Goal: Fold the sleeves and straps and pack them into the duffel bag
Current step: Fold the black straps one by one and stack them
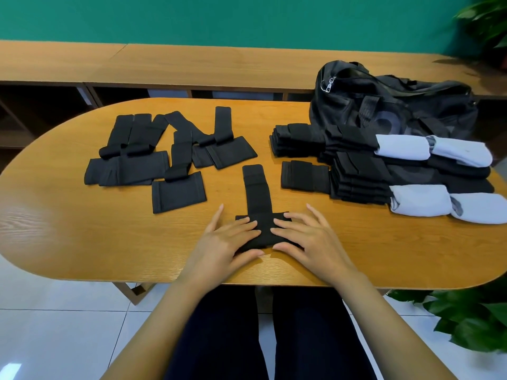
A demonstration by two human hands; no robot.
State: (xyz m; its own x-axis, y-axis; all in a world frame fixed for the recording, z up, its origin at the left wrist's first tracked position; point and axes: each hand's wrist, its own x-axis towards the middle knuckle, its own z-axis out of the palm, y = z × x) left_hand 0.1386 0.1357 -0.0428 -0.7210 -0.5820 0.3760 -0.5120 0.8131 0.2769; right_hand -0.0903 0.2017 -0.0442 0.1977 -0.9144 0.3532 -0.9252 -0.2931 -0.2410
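We press our left hand point(227, 238) and right hand point(311, 237) flat, fingers straight and gripping nothing, on the wide end of a black strap point(257, 192). It lies on the table point(82, 229), nearer us and left of the duffel bag point(397, 105). Folded black pieces point(354, 174) and white sleeves point(403, 146) lie just before the bag; unfolded straps point(153, 149) lie far to its left.
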